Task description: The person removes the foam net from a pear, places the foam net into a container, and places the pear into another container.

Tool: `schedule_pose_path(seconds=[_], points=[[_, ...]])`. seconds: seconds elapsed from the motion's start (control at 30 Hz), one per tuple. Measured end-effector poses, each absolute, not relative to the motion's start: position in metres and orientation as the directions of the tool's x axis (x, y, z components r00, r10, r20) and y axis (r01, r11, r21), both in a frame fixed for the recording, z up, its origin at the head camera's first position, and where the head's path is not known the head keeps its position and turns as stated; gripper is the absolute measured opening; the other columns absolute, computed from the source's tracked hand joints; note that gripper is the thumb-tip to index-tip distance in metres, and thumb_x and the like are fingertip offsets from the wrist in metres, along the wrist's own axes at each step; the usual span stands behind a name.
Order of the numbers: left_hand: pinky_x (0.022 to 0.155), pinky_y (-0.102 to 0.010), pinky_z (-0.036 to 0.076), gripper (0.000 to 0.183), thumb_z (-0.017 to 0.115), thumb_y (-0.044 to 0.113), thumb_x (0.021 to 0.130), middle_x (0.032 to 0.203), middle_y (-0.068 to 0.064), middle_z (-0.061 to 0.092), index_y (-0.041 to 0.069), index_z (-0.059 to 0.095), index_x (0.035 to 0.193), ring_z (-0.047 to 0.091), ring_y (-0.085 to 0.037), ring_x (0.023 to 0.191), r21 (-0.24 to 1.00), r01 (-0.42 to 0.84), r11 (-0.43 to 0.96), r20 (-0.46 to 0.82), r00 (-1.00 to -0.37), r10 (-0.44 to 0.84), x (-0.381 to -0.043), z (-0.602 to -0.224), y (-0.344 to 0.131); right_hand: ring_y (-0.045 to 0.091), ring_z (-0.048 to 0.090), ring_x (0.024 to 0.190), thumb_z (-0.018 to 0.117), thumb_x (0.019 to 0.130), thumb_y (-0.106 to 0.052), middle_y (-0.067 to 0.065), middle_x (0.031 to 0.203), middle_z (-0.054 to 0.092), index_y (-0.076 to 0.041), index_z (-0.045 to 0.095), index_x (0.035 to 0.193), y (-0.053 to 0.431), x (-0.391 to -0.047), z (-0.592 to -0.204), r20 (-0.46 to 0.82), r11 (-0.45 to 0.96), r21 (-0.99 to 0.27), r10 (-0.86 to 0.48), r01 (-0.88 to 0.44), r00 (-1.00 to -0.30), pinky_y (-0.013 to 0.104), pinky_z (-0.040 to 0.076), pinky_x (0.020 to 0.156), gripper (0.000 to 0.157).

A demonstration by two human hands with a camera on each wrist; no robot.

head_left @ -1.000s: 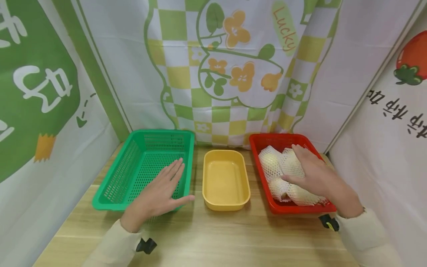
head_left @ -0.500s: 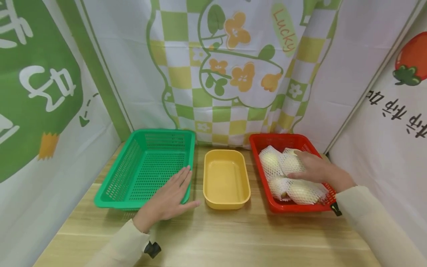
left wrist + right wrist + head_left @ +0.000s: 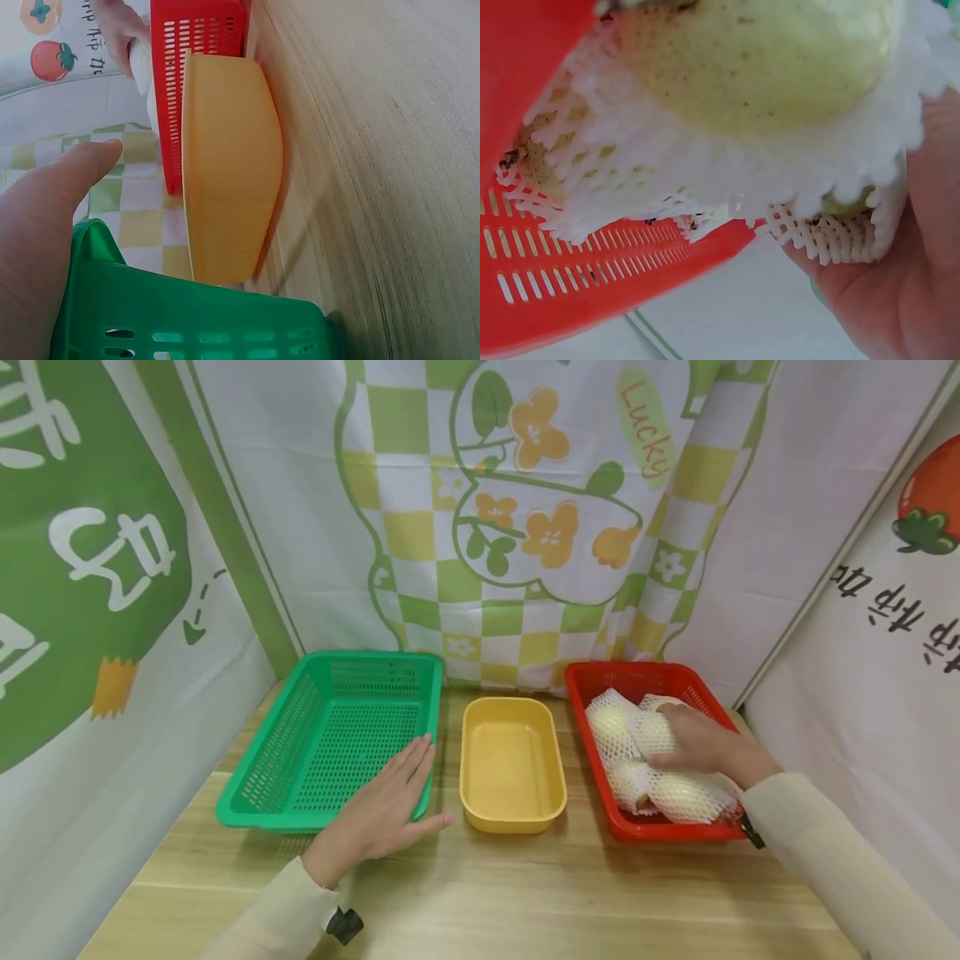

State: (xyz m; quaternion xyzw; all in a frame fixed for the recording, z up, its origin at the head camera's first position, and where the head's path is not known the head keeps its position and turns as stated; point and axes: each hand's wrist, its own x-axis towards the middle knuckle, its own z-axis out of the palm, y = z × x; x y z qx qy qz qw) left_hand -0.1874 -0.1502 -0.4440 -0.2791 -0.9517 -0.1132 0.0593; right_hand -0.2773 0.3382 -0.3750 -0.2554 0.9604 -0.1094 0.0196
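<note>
In the head view my right hand (image 3: 701,742) reaches into the red basket (image 3: 622,670). Its thumb and fingers grip a pale yellow-green pear (image 3: 656,735) in a white foam net. Other netted pears (image 3: 682,797) lie around it. The right wrist view shows a speckled pear (image 3: 757,67) close to the camera, with the palm at the right; the fingertips are hidden there. My left hand (image 3: 378,814) hovers with straight fingers over the near right corner of the green basket (image 3: 251,820), holding nothing.
Between the two baskets stands a yellow tub (image 3: 512,764) with nothing in it. The green basket is also bare inside. All three rest on a wooden table (image 3: 495,902). A printed curtain (image 3: 495,618) hangs behind, and white panels flank both sides.
My right hand has lowered from above the pears and taken hold of one at the back. The left hand has shifted slightly right and towards the person.
</note>
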Motion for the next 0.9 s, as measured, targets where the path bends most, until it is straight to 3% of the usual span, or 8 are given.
schedule_pose_path(seconds=[0.1, 0.27, 0.43, 0.7, 0.9], points=[[0.133, -0.051, 0.024, 0.101, 0.056, 0.064, 0.102, 0.176, -0.023, 0.014, -0.007, 0.021, 0.164, 0.014, -0.036, 0.165, 0.177, 0.544, 0.82, 0.18, -0.837, 0.516, -0.187, -0.443, -0.15, 0.031, 0.064, 0.101, 0.087, 0.084, -0.031, 0.019, 0.116, 0.069, 0.009, 0.059, 0.129, 0.338, -0.28, -0.375, 0.032, 0.857, -0.191, -0.482, -0.479, -0.876, 0.057, 0.055, 0.097, 0.066], [0.133, -0.051, 0.026, 0.1, 0.058, 0.062, 0.101, 0.176, -0.024, 0.015, -0.007, 0.022, 0.164, 0.015, -0.037, 0.165, 0.172, 0.543, 0.822, 0.185, -0.838, 0.514, -0.186, -0.441, -0.149, 0.04, 0.068, 0.108, 0.086, 0.084, -0.035, 0.025, 0.124, 0.07, 0.01, 0.058, 0.133, 0.336, -0.281, -0.368, 0.014, 0.888, -0.127, -0.443, -0.441, -0.896, 0.062, 0.057, 0.097, 0.072], [0.133, -0.051, 0.025, 0.101, 0.057, 0.064, 0.101, 0.176, -0.023, 0.015, -0.007, 0.023, 0.164, 0.016, -0.036, 0.165, 0.17, 0.541, 0.824, 0.184, -0.838, 0.513, -0.185, -0.442, -0.149, 0.036, 0.068, 0.102, 0.086, 0.083, -0.037, 0.022, 0.118, 0.071, 0.009, 0.06, 0.129, 0.331, -0.278, -0.352, 0.023, 0.895, -0.09, -0.436, -0.436, -0.9, 0.059, 0.059, 0.091, 0.07], [0.133, -0.05, 0.026, 0.102, 0.052, 0.068, 0.101, 0.176, -0.022, 0.014, -0.006, 0.022, 0.164, 0.016, -0.037, 0.165, 0.155, 0.541, 0.827, 0.184, -0.838, 0.514, -0.187, -0.444, -0.15, 0.043, 0.068, 0.108, 0.086, 0.082, -0.031, 0.028, 0.121, 0.069, 0.012, 0.057, 0.129, 0.318, -0.271, -0.319, 0.075, 0.871, -0.057, -0.483, -0.487, -0.872, 0.062, 0.056, 0.098, 0.07], [0.133, -0.051, 0.025, 0.103, 0.053, 0.068, 0.101, 0.176, -0.023, 0.015, -0.006, 0.022, 0.165, 0.016, -0.037, 0.165, 0.152, 0.541, 0.827, 0.19, -0.837, 0.513, -0.188, -0.445, -0.15, 0.043, 0.065, 0.117, 0.085, 0.084, -0.029, 0.025, 0.13, 0.067, 0.007, 0.056, 0.135, 0.3, -0.255, -0.299, 0.091, 0.861, -0.078, -0.496, -0.503, -0.863, 0.061, 0.055, 0.101, 0.069]])
